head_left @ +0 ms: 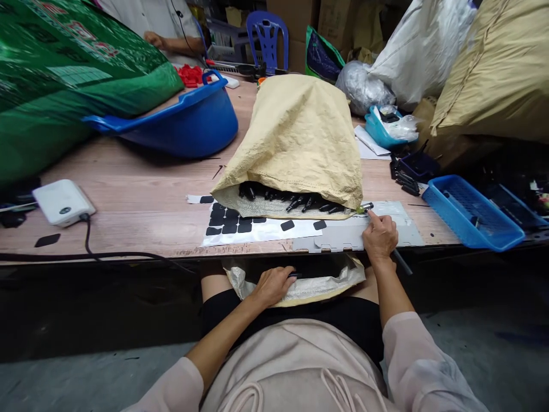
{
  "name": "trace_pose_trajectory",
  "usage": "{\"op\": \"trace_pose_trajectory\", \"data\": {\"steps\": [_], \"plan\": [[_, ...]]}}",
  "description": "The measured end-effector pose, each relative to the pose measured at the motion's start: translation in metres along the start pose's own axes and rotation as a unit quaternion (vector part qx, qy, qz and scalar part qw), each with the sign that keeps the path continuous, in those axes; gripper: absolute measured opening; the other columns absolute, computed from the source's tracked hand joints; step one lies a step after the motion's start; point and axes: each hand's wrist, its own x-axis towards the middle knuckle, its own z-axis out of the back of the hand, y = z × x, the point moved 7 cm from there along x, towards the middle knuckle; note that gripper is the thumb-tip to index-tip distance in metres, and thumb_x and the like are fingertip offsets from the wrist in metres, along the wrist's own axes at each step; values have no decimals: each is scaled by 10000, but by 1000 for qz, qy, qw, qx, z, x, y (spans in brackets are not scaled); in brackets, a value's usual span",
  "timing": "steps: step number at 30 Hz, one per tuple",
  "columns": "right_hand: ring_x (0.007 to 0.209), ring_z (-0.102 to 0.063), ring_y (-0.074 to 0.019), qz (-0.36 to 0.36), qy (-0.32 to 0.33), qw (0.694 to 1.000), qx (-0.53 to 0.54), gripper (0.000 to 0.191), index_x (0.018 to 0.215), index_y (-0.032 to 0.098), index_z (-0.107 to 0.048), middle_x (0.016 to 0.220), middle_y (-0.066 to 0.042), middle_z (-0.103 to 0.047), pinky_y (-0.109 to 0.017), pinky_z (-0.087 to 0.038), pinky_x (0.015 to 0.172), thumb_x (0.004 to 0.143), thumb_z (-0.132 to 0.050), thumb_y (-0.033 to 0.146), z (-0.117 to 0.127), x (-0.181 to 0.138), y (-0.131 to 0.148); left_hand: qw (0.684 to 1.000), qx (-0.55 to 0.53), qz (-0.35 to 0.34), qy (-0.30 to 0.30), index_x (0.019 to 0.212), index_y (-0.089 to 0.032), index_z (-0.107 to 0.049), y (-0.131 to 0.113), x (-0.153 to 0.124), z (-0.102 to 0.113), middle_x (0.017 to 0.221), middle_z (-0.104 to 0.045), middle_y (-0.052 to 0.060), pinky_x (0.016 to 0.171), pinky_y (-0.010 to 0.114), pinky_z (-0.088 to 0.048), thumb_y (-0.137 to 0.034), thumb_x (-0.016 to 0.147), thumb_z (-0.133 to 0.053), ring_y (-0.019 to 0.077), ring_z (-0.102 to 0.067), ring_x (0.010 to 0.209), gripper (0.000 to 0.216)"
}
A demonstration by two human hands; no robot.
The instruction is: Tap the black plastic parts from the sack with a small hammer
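Note:
My right hand [380, 236] rests on the table edge, fingers curled round a thin dark rod-like tool [402, 261]; its metal tip [366, 207] shows by my forefinger, on a grey plastic sheet [343, 234]. My left hand [274, 284] is closed on a small dark piece, held over the open mouth of a woven sack [317, 283] on my lap. A tan sack [298, 137] lies on the table in front, its mouth spilling several black parts [291, 201]. A white sheet with black sticker pads [240, 226] lies below it.
A blue tub [189, 123] and a green sack [64, 74] sit at the left, a white box with cable [62, 201] near the edge. Blue trays [469, 212] stand at the right, big sacks [493, 68] behind. Another person's hand [155, 40] is at the far end.

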Motion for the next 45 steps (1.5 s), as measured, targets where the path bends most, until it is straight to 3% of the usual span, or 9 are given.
{"op": "trace_pose_trajectory", "data": {"steps": [4, 7, 10, 13, 16, 24, 32, 39, 45], "plan": [[856, -442, -204, 5, -5, 1000, -7, 412, 1231, 263, -787, 988, -86, -588, -338, -270, 712, 916, -558, 127, 0, -1, -1, 998, 1, -7, 56, 1290, -254, -711, -19, -6, 25, 1208, -770, 114, 898, 395, -542, -306, 960, -584, 313, -739, 1080, 357], [854, -443, -207, 3, -15, 1000, -3, 401, 1216, 260, -792, 990, -88, -596, -341, -265, 709, 922, -549, 137, -1, -1, -1, 992, -94, -64, 49, 1035, -251, -788, -35, -7, 73, 964, -800, 51, 799, 327, -533, -371, 928, -605, 259, -742, 913, 243], [858, -446, -212, 1, -19, 1000, 4, 399, 1213, 260, -794, 999, -91, -608, -345, -263, 708, 929, -537, 148, -1, -2, 0, 979, -159, 47, -119, 983, -207, -769, -8, 8, 146, 897, -778, 60, 743, 316, -538, -394, 988, -475, 242, -721, 839, 348], [865, -445, -216, -7, -17, 1000, 8, 409, 1212, 266, -792, 1004, -92, -607, -347, -273, 713, 902, -555, 141, -1, -2, 2, 909, -59, 226, -346, 1136, -156, -730, 30, 19, 212, 1129, -754, 173, 889, 416, -549, -249, 954, -504, 322, -713, 1022, 304], [877, -454, -219, -11, -12, 1000, 8, 414, 1217, 257, -789, 1006, -94, -604, -346, -288, 723, 887, -566, 140, 1, -3, 4, 862, -42, 311, -398, 1237, -113, -673, 50, 38, 232, 1216, -713, 258, 945, 507, -537, -279, 954, -567, 400, -701, 1111, 345], [911, -465, -233, -22, -4, 1000, 10, 423, 1238, 246, -775, 1014, -101, -593, -347, -323, 751, 887, -558, 153, 3, -5, 5, 854, -59, 278, -435, 1103, -213, -689, 57, 24, 214, 1051, -753, 138, 837, 442, -542, -250, 869, -687, 350, -709, 1010, 237], [990, -503, -266, -71, 22, 997, 32, 342, 1223, 195, -749, 1115, -138, -623, -367, -359, 783, 935, -569, 229, 1, -1, -1, 947, -134, -63, -284, 1005, -230, -760, -19, 48, 144, 969, -734, 24, 787, 304, -509, -225, 834, -745, 203, -656, 889, 172], [1014, -553, -273, -80, 7, 992, 93, 266, 1099, 183, -725, 1089, -136, -661, -375, -423, 840, 955, -513, 254, 24, -5, 0, 948, -115, -94, -282, 999, -232, -786, -20, 66, 129, 939, -720, 32, 878, 363, -493, -287, 840, -793, 234, -636, 940, 168], [994, -647, -228, 57, 44, 945, 320, 278, 1129, 196, -693, 1045, -98, -700, -365, -515, 912, 1027, -470, 327, 48, -47, 64, 949, -136, -91, -271, 968, -235, -791, -17, 67, 128, 906, -712, 21, 884, 369, -497, -257, 811, -817, 232, -635, 935, 161]]}}
